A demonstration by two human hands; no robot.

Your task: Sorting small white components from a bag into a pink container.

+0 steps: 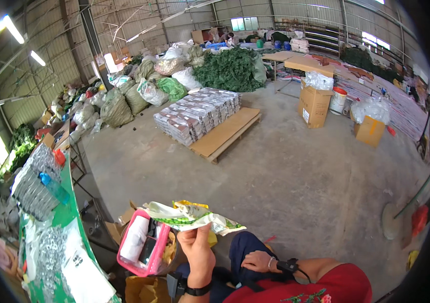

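Observation:
My left hand [196,252], raised in front of me with a black band at its wrist, pinches a crumpled white plastic packet [195,215] printed with green peas. A bit of yellow shows along the packet's upper edge. Loosely bent over the dark blue trouser leg at my knee, my right hand [258,261] rests with nothing visible in it; a bracelet and a black strapped device are on that wrist. Just left of my left hand is a pink-rimmed basket [163,242] with a white roll [136,238] and dark items inside.
Along the left runs a green table [76,227] bearing clear plastic pieces and a blue bottle [54,188]. Ahead, stacked wrapped bundles [197,113] sit by a cardboard-topped pallet [230,134]. Cardboard boxes [314,105] stand right; sacks [116,108] and green foliage [230,68] are piled behind.

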